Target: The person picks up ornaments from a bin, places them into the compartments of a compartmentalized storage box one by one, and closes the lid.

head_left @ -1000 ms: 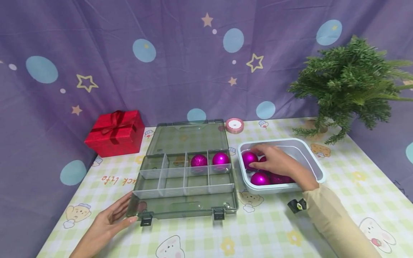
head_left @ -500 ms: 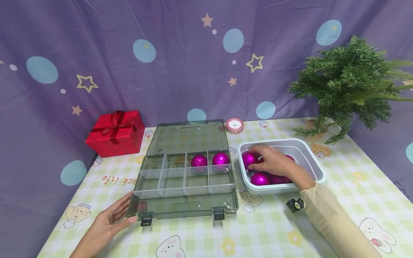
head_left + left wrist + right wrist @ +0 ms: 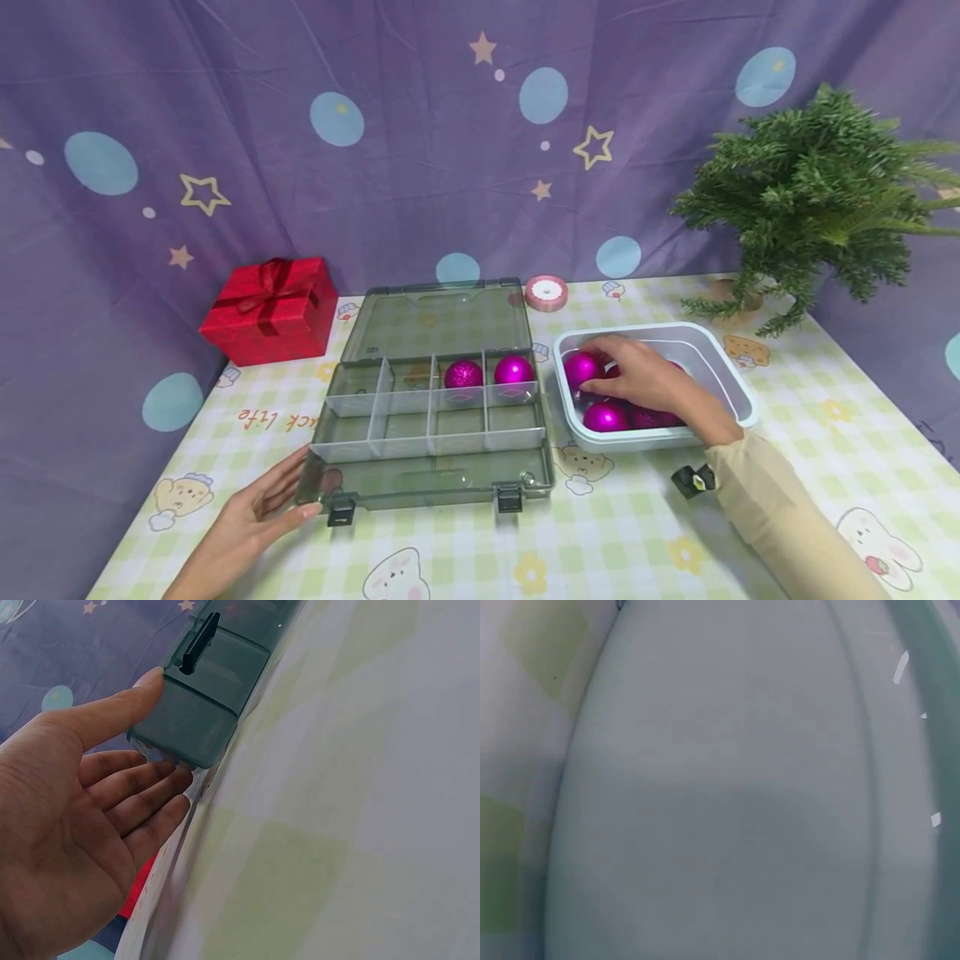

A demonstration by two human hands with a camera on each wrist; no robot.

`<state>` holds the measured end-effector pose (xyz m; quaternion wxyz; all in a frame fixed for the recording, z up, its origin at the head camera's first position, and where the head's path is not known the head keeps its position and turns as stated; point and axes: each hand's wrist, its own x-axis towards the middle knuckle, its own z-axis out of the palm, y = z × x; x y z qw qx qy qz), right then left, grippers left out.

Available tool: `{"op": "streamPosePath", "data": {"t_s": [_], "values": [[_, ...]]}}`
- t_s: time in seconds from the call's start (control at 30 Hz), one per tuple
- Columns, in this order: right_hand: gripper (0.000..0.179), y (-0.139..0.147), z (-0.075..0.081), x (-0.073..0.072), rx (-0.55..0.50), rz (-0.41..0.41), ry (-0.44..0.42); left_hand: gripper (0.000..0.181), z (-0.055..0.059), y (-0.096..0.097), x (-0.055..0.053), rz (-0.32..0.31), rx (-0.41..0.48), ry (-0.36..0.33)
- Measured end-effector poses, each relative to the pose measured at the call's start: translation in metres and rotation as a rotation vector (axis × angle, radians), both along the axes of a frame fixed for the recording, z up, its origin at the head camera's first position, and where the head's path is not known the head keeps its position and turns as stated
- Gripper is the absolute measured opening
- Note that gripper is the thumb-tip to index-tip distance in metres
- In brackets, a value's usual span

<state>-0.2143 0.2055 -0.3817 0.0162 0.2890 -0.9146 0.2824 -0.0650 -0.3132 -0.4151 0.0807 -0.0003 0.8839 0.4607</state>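
An open clear grey divided box lies on the table in the head view. Two magenta baubles sit in its back row, one glittery bauble and one shiny bauble. My left hand rests at the box's front left corner, thumb on the front wall and fairly straight fingers along the side, as the left wrist view also shows. Inside the pale blue tub, my right hand holds a shiny magenta bauble between thumb and fingers. Several more baubles lie under that hand, partly hidden.
A red gift box stands at the back left, and a ribbon roll lies behind the divided box. At the back right stands a small artificial tree. The tub's pale wall fills the right wrist view.
My right hand shifts only slightly inside the tub, still at the same bauble. The left hand and the divided box stay in place.
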Motion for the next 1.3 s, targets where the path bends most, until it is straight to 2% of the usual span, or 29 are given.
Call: {"op": "streamPosePath", "data": {"t_s": [0.3,0.6,0.8,1.0,1.3], "values": [[0.052,0.001,0.017,0.009,0.003,-0.006,0.019,0.085,0.002,0.001,0.001,0.006,0.013,-0.024],[0.047,-0.001,0.037,0.018,0.008,-0.003,0.047,0.084,0.001,0.000,0.001,0.003,0.015,-0.011],[0.047,-0.003,0.045,0.016,0.008,0.027,0.077,0.082,0.001,0.000,0.001,0.007,-0.002,-0.005],[0.043,-0.006,0.052,0.012,-0.021,0.042,0.069,0.083,0.001,0.000,0.000,0.007,0.000,-0.011],[0.048,-0.016,0.060,0.008,-0.030,0.019,0.044,0.081,0.000,-0.001,0.000,-0.008,0.018,0.014]]}}
